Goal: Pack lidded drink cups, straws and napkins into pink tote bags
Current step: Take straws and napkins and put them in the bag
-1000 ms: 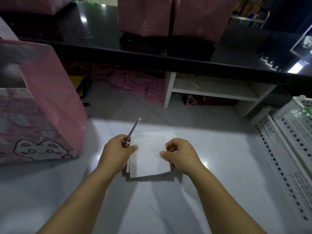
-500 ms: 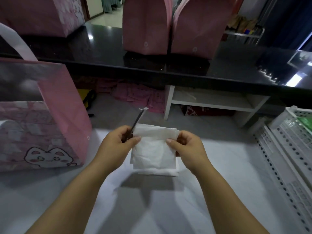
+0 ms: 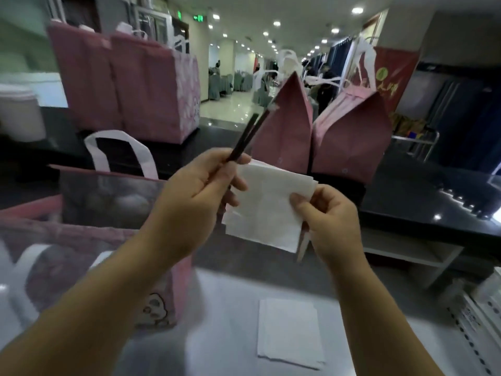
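Note:
My left hand [image 3: 200,191] grips dark wrapped straws [image 3: 249,134] that point up and to the right, and it also pinches the left edge of a folded white napkin [image 3: 267,210]. My right hand [image 3: 329,221] pinches the napkin's right edge. Both hands hold the napkin in the air above the white table. An open pink tote bag [image 3: 103,240] with a cat print and white handles stands at the left, below and beside my left forearm. More white napkins [image 3: 288,332] lie flat on the table under my hands.
Several closed pink tote bags [image 3: 352,137] stand on a black counter [image 3: 423,202] behind the table. A white perforated basket [image 3: 479,321] sits at the right edge. White shelving [image 3: 406,253] is under the counter. People and a lit hall lie far behind.
Both hands lifted the napkin and straws up off the table toward chest height. A stack of napkins stayed on the table. The camera tilted up, showing the hall.

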A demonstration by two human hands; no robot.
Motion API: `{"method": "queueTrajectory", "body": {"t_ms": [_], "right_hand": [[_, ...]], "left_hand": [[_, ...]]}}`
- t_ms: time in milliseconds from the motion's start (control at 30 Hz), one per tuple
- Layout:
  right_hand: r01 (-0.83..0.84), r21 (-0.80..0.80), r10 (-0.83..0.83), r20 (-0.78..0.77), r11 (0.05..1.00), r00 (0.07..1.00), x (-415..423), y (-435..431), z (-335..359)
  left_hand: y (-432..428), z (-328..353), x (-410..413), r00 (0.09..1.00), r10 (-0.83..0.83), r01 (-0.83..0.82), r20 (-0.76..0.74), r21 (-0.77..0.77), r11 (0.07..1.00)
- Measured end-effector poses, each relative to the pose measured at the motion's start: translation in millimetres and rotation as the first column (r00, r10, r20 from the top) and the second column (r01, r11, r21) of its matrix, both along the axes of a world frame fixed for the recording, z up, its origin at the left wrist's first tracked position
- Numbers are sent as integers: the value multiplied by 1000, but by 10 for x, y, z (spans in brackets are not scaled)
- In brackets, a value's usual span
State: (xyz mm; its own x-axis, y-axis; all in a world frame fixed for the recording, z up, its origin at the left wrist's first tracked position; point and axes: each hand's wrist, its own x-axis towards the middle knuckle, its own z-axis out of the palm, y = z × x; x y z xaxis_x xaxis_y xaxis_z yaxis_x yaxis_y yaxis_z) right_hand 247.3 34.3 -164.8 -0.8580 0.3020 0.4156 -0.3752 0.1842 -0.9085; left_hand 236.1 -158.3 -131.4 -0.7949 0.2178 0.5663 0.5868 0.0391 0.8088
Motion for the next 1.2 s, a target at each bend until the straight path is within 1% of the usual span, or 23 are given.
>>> {"method": "queueTrajectory", "body": {"t_ms": [67,133,267,333,433,533,633,733,767,833,900,933,967,1000,1067,1133,1200], "right_hand": [[-37,-3,36,-47,999,998,-91,-242,182],[-75,-3,74,-90,997,993,-192,-496,328],[-153,40,157,-132,987,979,-406,-1026,506],[-165,95,175,-119,982,977,-514,-1280,532],[-152,223,172,-73,963,982,-678,-1607,499],[-130,390,145,-8,911,989,-850,-1833,405],[-98,573,91,42,814,995,-991,-1997,323],[-73,728,56,47,682,997,-1082,-2135,245],[-62,776,48,41,628,998,-1109,-2178,220],[-52,860,27,45,507,999,-1163,-2254,173],[-44,919,-31,61,391,998,-1221,-2322,131],[-37,936,-64,64,351,996,-1252,-2341,116],[-34,943,-92,68,332,993,-1280,-2351,103],[-33,941,-106,72,336,992,-1295,-2358,99],[-38,917,-101,84,397,991,-1300,-2354,106],[-62,854,-81,121,516,989,-1286,-2341,144],[-95,740,-45,167,666,985,-1248,-2336,199]], "left_hand": [[-214,224,-31,993,8,-14,-118,-49,999],[-485,374,-100,972,32,-66,-234,-137,988],[-1111,465,-288,903,155,-278,-399,-269,922],[-1384,444,-369,894,197,-342,-403,-326,881],[-1733,326,-535,911,263,-388,-317,-442,809],[-1981,124,-737,911,328,-411,-251,-642,647],[-2149,-72,-906,915,364,-352,-174,-787,507],[-2276,-206,-1009,928,361,-255,-97,-869,423],[-2309,-235,-1028,933,351,-230,-80,-882,412],[-2355,-265,-1053,942,332,-199,-53,-884,424],[-2379,-277,-1072,947,315,-194,-54,-880,433],[-2381,-275,-1080,949,307,-200,-63,-876,438],[-2388,-278,-1088,951,301,-204,-68,-870,449],[-2388,-277,-1086,954,293,-204,-66,-857,473],[-2385,-268,-1073,960,275,-199,-53,-820,537],[-2369,-247,-1068,963,266,-205,-49,-773,601],[-2344,-213,-1085,963,260,-224,-68,-737,637]]}}
